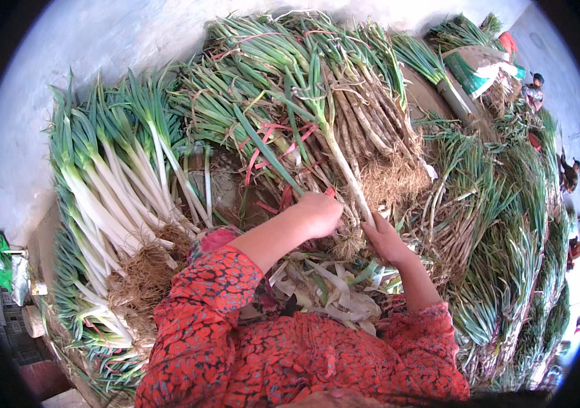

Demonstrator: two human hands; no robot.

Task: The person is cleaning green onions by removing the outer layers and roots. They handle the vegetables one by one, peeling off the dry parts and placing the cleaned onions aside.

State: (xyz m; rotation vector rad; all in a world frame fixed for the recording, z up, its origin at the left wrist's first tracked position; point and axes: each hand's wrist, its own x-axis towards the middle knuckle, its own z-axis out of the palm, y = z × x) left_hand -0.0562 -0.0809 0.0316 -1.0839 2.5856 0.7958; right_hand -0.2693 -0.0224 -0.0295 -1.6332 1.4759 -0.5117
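My right hand [387,240] grips one green onion [345,166] near its root end, its leaves pointing away from me. My left hand [319,215] has its fingers curled just left of that stalk. A long green leaf [269,152] runs up from beside the left fist; whether the fist holds it cannot be told. Beyond both hands lies a heap of unpeeled green onions [356,112] with brown skins and matted roots. Red ties [282,143] lie across the stalks. Below the hands are peeled leaves and skins [335,296].
White-stemmed green onions [111,194] with brown roots [142,280] lie at the left. More bundles [504,245] extend along the right. A pale wall [116,35] stands behind the heap. A green and white sack [473,69] is at the back right, with people [533,92] beyond.
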